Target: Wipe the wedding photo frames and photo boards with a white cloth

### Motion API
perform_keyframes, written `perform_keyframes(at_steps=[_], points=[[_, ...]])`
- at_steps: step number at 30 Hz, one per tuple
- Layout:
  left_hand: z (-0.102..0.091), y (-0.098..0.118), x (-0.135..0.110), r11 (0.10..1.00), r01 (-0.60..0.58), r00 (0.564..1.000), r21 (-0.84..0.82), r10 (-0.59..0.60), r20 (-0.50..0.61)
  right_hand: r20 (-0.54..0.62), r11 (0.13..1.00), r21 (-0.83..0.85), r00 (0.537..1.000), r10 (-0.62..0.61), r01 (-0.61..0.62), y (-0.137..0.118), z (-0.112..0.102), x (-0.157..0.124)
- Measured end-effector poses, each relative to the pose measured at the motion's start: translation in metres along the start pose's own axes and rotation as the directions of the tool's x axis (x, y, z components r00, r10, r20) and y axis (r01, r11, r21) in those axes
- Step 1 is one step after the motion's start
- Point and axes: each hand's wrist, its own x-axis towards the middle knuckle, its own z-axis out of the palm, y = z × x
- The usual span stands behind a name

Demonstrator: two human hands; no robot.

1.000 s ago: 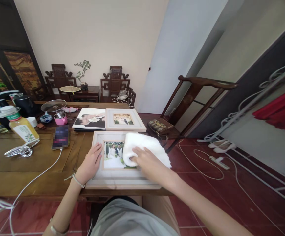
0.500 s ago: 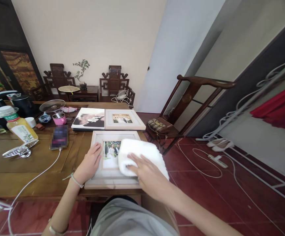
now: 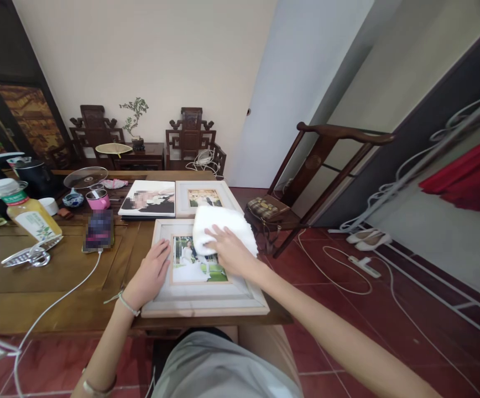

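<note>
A white picture frame (image 3: 202,305) lies flat on the wooden table near its front edge. Behind the glass shows a wedding photo (image 3: 186,268) with an inner wooden border. My left hand (image 3: 149,272) rests on the frame's left side, fingers stretched flat along it. A thick, fluffy white cloth (image 3: 215,216) covers the frame's upper right part and reaches over its far edge. My right hand (image 3: 230,249) lies on this cloth with fingers pressing into it, holding it against the frame. The photo's upper right part is hidden beneath the cloth.
Behind lie a second framed photo (image 3: 184,197) and a photo panel (image 3: 149,199). To the left are a phone (image 3: 99,229) on a white cable, metal scissors (image 3: 36,255), a juice-like bottle (image 3: 32,215) and a pink mug (image 3: 98,200). A wooden chair (image 3: 318,152) stands to the right.
My right hand has slid the cloth away from me and slightly left, up the frame. More of the photo and the frame's lower right corner now show. My left hand stays in place.
</note>
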Motion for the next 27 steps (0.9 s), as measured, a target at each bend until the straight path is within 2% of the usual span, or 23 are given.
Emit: perform_keyframes(at_steps=[3,6,9,11,13,17,21,27], points=[[0.000,0.001,0.000,1.000,0.003,1.000,0.003,-0.003,0.003,0.098,0.997,0.058,0.994,-0.056,0.050,-0.020,-0.016,-0.032],[-0.001,0.002,0.000,1.000,0.008,1.000,0.003,-0.008,0.016,0.211,0.989,0.136,0.974,-0.087,0.059,-0.042,-0.042,-0.066],[-0.002,0.003,0.000,1.000,0.019,0.999,0.008,-0.019,0.026,0.261,0.971,0.228,0.956,-0.136,0.076,-0.060,-0.065,-0.093],[-0.002,0.004,0.000,1.000,0.028,0.999,0.013,-0.028,0.031,0.273,0.956,0.278,0.947,-0.168,0.089,-0.068,-0.071,-0.105],[-0.003,0.004,0.000,0.999,0.034,0.999,0.018,-0.034,0.035,0.279,0.949,0.305,0.945,-0.171,0.082,-0.073,-0.067,-0.110],[-0.003,0.005,0.000,0.999,0.034,0.999,0.016,-0.035,0.037,0.195,0.957,0.288,0.976,-0.100,0.041,-0.064,-0.038,-0.097],[-0.004,0.005,0.001,0.999,0.032,0.998,0.012,-0.032,0.051,0.022,0.982,0.185,0.999,-0.034,0.030,-0.034,-0.008,-0.061],[-0.005,0.006,0.002,0.999,0.040,0.997,0.008,-0.040,0.066,-0.200,0.995,0.076,0.977,0.076,-0.062,0.011,0.010,-0.002]])
